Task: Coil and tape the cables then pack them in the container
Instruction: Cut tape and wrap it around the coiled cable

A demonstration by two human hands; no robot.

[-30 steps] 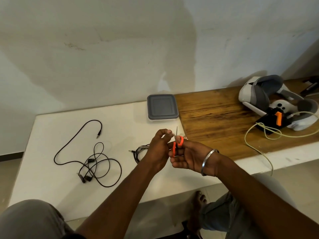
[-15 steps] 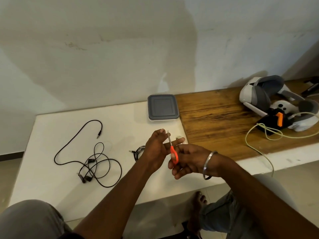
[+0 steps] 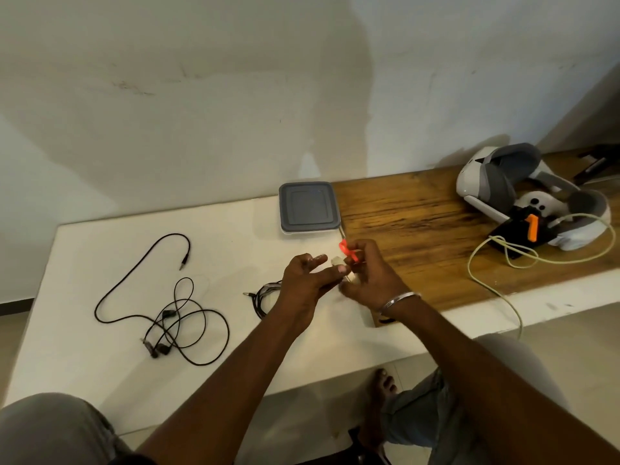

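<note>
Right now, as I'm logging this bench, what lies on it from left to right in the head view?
Loose cable → coiled cable → container → scissors → headset.

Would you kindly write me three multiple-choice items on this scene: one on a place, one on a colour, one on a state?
1. Where does the container stand?
A. on the wooden top
B. on the white table
C. on the floor

2. What colour are the scissors' handles?
A. blue
B. green
C. orange

3. How is the container's lid?
A. on
B. lying beside it
C. in a hand

Answers:
1 B: white surface lies under it.
2 C: orange shows in the right hand.
3 A: the grey lid covers it.
</note>
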